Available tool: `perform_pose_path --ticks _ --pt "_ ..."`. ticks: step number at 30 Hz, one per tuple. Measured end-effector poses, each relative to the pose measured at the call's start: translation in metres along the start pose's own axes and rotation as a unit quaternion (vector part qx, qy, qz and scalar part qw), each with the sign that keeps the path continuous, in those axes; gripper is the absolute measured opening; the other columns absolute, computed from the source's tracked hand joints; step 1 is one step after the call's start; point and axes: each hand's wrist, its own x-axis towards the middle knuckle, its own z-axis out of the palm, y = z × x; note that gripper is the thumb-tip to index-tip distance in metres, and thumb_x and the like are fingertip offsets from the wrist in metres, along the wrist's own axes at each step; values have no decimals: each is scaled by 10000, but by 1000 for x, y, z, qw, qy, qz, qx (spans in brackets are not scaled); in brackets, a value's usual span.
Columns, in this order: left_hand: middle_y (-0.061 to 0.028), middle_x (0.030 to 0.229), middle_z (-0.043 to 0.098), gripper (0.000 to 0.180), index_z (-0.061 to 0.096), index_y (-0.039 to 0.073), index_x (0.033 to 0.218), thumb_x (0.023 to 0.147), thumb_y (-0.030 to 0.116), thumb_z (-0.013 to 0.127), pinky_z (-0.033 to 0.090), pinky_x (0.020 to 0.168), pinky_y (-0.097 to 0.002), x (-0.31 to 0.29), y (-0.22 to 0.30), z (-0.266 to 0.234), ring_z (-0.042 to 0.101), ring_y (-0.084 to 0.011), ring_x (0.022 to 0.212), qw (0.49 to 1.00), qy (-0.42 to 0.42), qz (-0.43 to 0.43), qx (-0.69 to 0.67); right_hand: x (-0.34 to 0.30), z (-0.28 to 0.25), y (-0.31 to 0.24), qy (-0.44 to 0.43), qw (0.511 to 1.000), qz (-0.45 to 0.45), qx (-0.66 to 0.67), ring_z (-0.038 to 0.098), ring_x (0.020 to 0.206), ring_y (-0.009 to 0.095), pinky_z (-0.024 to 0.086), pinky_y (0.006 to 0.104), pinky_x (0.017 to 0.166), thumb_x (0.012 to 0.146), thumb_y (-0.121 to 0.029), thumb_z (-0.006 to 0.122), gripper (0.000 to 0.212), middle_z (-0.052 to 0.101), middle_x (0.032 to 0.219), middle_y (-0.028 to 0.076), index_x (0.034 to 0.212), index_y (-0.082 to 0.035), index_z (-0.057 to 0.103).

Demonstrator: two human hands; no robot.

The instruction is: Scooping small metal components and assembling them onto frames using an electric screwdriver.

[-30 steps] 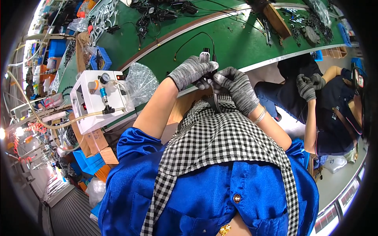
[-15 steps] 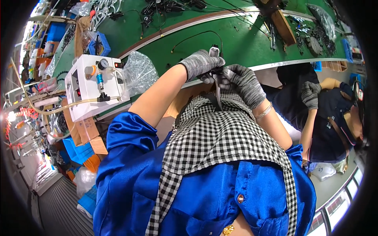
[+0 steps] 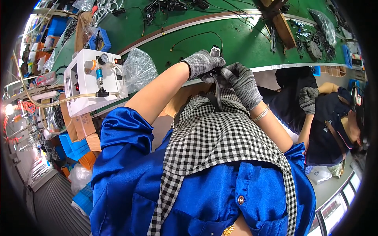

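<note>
Both my hands wear grey knitted gloves and meet at the near edge of the green workbench. My left hand [image 3: 202,65] is wrapped round a silver-and-black lever part [image 3: 215,51], its pale head sticking up past the fingers. From it a thin black cable [image 3: 209,32] with a brass-coloured tip curves left over the bench. A narrow grey curved strip [image 3: 218,94] hangs below the hands, against the checked apron [image 3: 212,129]. My right hand [image 3: 243,83] is closed, its fingertips pinched against the part's right side; what they grip is hidden.
A white box with a gauge and hose [image 3: 92,80] stands left, beside a clear plastic bag [image 3: 139,69]. Black parts with cables [image 3: 165,8] lie at the back. A wooden block [image 3: 283,31] and small metal parts [image 3: 301,31] lie right. A co-worker's gloved hand [image 3: 308,100] is at right.
My hands stay almost in place around the lever part, with the right fingers shifting slightly. The view has tilted a little; the co-worker's hand is slightly lower in the picture.
</note>
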Motion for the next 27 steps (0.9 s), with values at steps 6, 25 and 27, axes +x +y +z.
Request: perform_pose_path --ticks 6,25,27 --pt "-75 668 614 274 604 30 861 854 304 597 503 400 -241 0 -6 1 570 -131 444 1000 2 8 4 4 3 18 22 995 84 44 576 559 117 521 232 527 886 -350 592 314 621 780 61 946 -44 554" --pt "-52 642 592 291 611 40 807 842 329 620 462 399 -243 -22 4 -5 531 -116 448 992 106 70 -7 9 30 22 7 998 -53 -37 536 536 242 465 352 553 880 -521 500 502 567 634 119 782 -32 560" --pt "-47 703 603 328 616 32 859 827 358 630 484 472 -243 -31 0 -1 562 -110 538 979 126 148 -68 12 27 14 27 990 -106 -85 550 556 270 474 368 577 873 -521 508 508 570 639 136 789 -22 559"
